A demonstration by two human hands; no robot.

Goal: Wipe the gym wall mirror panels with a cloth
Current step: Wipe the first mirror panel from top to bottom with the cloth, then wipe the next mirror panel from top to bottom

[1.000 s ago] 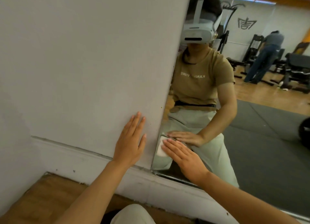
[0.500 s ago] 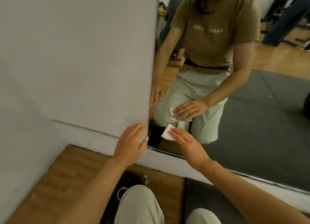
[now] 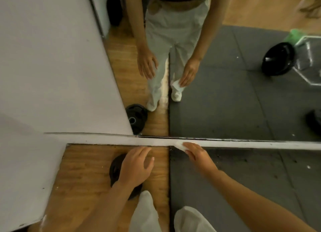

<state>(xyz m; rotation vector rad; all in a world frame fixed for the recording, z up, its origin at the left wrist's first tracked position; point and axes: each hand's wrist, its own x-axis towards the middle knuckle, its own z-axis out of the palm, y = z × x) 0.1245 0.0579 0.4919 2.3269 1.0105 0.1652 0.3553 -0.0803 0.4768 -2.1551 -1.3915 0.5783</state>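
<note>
The right hand [image 3: 198,152] pinches the cloth [image 3: 180,145] off the mirror [image 3: 225,92] (near its bottom edge); the left hand [image 3: 137,164] hangs open. Next, press it back onto unwiped glass.

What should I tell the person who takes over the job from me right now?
Right hand: holds the white cloth, low against the white baseboard under the mirror.
Left hand: free, fingers relaxed, above the black weight plate on the wood floor.
Done: cannot tell which glass is already wiped.
Left: bring the cloth back up onto the mirror and wipe the panels.
</note>
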